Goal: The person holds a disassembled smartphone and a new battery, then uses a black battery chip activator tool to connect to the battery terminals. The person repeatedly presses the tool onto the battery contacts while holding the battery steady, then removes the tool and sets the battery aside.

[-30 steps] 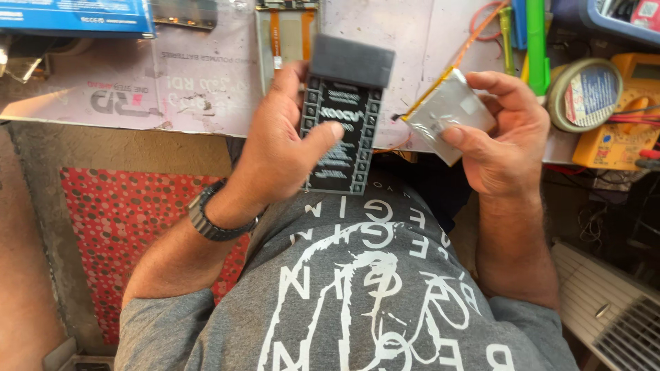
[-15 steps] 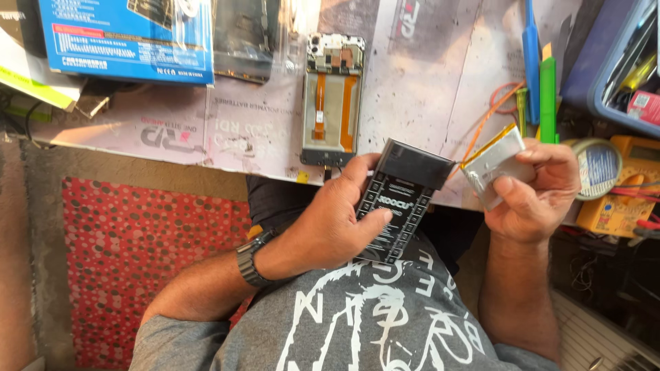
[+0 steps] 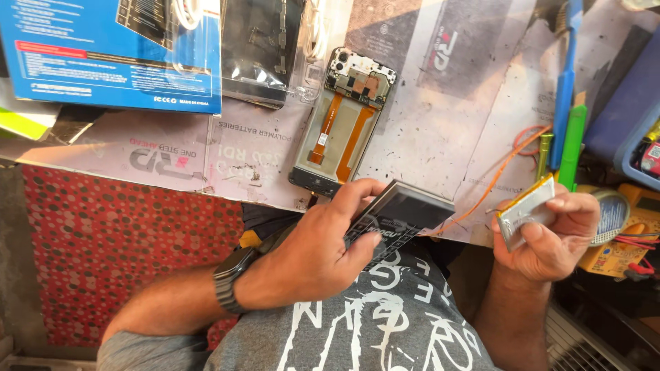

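My left hand (image 3: 323, 251) grips a flat black battery (image 3: 405, 209) with white print, held tilted over the near edge of the worktable (image 3: 440, 130). My right hand (image 3: 550, 237) holds a silver pouch battery (image 3: 526, 208) with orange and red wires trailing from it onto the table. Just beyond my left hand lies an opened phone (image 3: 344, 120), back cover off, with orange flex cables running down its bare frame.
A blue printed box (image 3: 117, 55) and a clear plastic packet (image 3: 261, 48) lie at the far left. Blue and green pry tools (image 3: 567, 103) lie at the right, next to a blue tray (image 3: 629, 113). A yellow multimeter (image 3: 622, 230) sits by my right hand. Red dotted carpet (image 3: 117, 254) covers the floor.
The view has shifted, so the table fills more of it. My left hand has tipped the black battery flatter and lower toward the opened phone. My right hand still holds the silver battery.
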